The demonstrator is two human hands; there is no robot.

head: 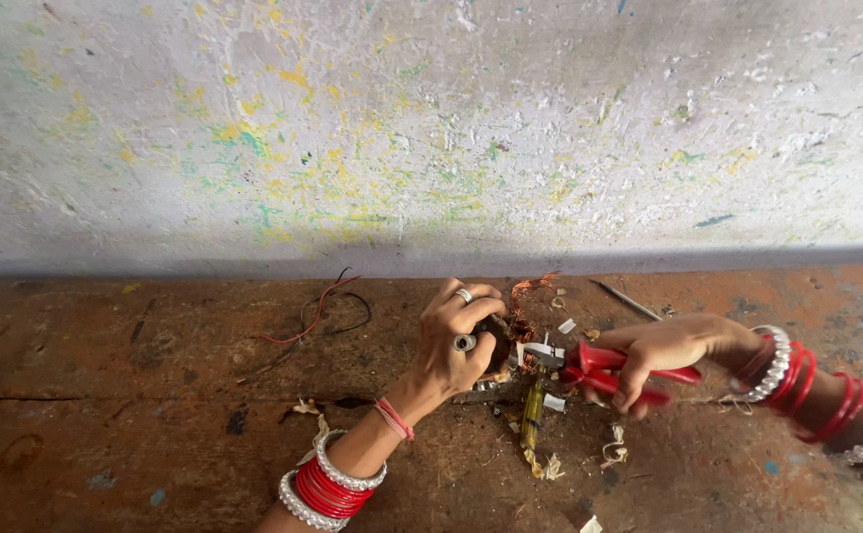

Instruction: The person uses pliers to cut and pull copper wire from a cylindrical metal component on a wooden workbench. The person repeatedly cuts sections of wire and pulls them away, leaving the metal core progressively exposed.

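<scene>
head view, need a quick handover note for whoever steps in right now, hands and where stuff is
Left hand: closed around a small dark part with copper wire sticking out of it, held just above the bench.
Right hand: gripping red-handled pliers, nose at the part.
On the bench: a yellow-handled tool under the hands, red and black wires to the left, scraps of paper and wire around.
Done: some copper wire already pulled loose.
Left: how much wire remains inside is hidden by the left hand.

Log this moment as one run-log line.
left hand: grips copper-wound part | right hand: squeezes red-handled pliers at it | yellow-handled screwdriver: on bench
</scene>
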